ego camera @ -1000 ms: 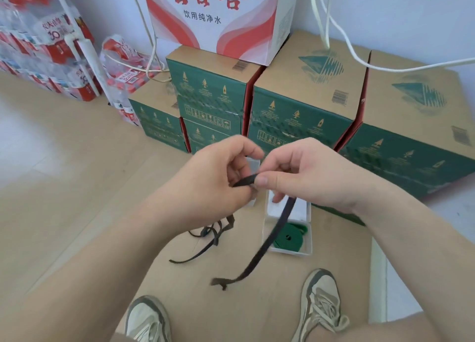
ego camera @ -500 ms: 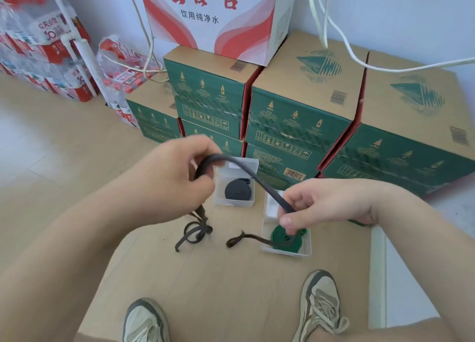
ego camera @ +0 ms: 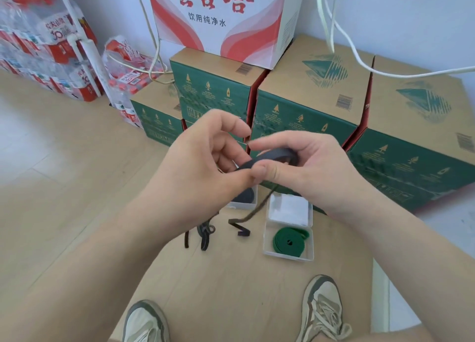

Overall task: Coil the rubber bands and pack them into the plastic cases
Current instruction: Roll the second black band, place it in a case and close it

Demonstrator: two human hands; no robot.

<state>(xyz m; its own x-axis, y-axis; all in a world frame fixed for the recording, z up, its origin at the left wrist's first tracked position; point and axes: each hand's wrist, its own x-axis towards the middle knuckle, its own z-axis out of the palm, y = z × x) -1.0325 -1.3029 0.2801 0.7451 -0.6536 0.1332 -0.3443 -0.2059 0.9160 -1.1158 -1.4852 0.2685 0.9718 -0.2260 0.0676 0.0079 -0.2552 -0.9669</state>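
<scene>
gripped at frame centre: black band [ego camera: 272, 156], pinched under left hand [ego camera: 203, 161] thumb and inside curled right hand [ego camera: 311, 169] fingers, looped between them. loose tail down to the floor below. lower right of centre, open case [ego camera: 288, 256] with coiled green band [ego camera: 289, 240]. behind the left hand, second case [ego camera: 244, 205] with a dark coil. tangled bands [ego camera: 205, 235] at lower centre.

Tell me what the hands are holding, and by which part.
The left hand and right hand both pinch the dark rubber band at its curved upper stretch, between thumbs and fingers. Its loose tail hangs free below.
</scene>
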